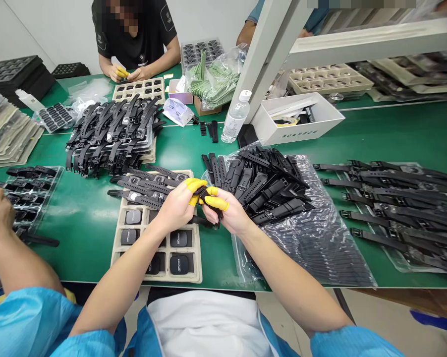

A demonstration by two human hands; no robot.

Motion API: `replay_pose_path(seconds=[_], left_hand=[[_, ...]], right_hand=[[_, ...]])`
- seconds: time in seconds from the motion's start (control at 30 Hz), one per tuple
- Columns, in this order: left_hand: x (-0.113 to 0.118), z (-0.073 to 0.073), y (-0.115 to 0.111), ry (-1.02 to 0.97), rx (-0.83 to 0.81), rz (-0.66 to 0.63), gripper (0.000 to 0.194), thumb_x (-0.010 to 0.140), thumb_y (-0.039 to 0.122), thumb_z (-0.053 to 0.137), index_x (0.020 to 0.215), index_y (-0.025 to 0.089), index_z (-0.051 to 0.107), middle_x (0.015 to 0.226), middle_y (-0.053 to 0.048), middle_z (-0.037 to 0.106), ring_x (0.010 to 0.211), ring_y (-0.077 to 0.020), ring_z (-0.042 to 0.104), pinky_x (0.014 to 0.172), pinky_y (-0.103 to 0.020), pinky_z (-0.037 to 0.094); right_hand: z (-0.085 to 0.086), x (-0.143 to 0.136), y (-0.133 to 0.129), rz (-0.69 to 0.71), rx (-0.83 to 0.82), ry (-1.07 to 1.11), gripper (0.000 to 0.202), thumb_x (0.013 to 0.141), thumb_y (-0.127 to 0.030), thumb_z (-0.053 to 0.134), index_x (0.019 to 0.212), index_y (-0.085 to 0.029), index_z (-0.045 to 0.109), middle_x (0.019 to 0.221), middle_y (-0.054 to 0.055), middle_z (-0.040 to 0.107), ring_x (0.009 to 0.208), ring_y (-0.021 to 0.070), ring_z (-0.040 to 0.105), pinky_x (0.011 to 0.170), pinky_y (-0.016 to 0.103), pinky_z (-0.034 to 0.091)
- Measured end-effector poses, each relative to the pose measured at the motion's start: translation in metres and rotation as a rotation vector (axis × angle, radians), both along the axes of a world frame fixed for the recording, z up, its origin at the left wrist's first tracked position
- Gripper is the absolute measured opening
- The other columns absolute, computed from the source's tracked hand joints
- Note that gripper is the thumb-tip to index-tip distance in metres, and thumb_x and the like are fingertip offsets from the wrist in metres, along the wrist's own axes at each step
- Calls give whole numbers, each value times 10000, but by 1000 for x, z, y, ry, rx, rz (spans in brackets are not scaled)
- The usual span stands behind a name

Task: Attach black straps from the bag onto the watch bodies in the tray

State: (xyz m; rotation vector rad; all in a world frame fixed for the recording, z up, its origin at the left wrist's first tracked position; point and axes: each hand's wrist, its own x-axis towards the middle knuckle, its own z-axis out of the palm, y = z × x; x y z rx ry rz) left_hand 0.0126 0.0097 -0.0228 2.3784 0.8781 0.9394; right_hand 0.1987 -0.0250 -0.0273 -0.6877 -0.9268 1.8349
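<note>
My left hand (179, 204), with yellow finger covers, is closed on a black smartwatch (202, 192) above the right edge of a beige tray (198, 270). From the other side my right hand (225, 208), also in yellow finger covers, grips the same watch near its strap, which hangs down below the fingers. Much of the watch is hidden by the fingers. In the tray's lower cells lie square black watch cases (179, 264). Several strapped watches (149, 187) lie across its upper part. Just right of my hands is a heap of loose black watch straps (271, 183).
Under the straps lies a clear plastic bag (312, 238). Finished-looking watches (398, 198) lie in rows at the right, and a stack (112, 129) stands back left. A water bottle (237, 116) and white box (298, 121) stand behind. A co-worker's arm (15, 248) reaches in at left; another person (136, 44) sits opposite.
</note>
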Motion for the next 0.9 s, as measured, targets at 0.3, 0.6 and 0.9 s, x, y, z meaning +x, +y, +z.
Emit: replay_pose_path(seconds=[0.3, 0.6, 0.9], left_hand=[[-2, 3, 0, 41, -1, -43, 560, 988, 156, 452, 1547, 191, 481, 1335, -166, 588, 1276, -282, 581, 1116, -454, 519], [-2, 7, 0, 229, 57, 1, 456, 965, 221, 503, 1396, 106, 592, 1224, -183, 631, 1158, -309, 602, 1028, -482, 558], [-2, 11, 1, 130, -63, -34, 408, 1029, 213, 428, 1400, 152, 586, 1249, -153, 659, 1197, -261, 636, 1072, -428, 558]], right_hand=[[5, 3, 2, 3, -95, 92, 343, 863, -435, 784, 827, -215, 524, 468, -96, 452, 394, 78, 310, 422, 216, 256], [1, 5, 4, 26, -191, 52, 344, 848, -418, 792, 797, -205, 526, 453, -95, 431, 396, 69, 288, 404, 209, 226], [2, 4, 2, 19, -129, 10, 375, 851, -459, 804, 819, -214, 522, 466, -96, 442, 406, 72, 296, 422, 217, 243]])
